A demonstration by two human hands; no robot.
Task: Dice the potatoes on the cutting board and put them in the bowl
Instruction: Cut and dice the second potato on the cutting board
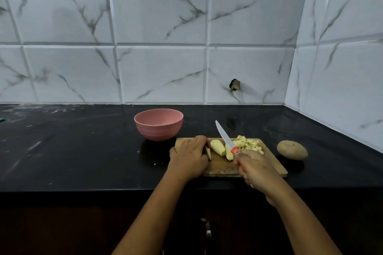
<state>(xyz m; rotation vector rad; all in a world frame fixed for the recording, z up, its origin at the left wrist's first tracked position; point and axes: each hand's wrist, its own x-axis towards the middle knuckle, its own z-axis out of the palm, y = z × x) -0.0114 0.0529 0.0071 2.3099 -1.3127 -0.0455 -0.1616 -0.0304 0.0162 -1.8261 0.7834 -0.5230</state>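
Right hand (257,168) grips knife (224,137); left hand (189,156) curls on potato slice (209,153); uncut wedges (218,147) between, left of knife.

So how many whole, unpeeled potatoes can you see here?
1. The brown, oval, unpeeled potato lies on the black counter, just right of the wooden cutting board. The board holds only cut pieces, one partly under the left hand.

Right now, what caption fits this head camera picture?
Left hand holds a potato piece; right hand grips the knife over the cutting board, pink bowl nearby.
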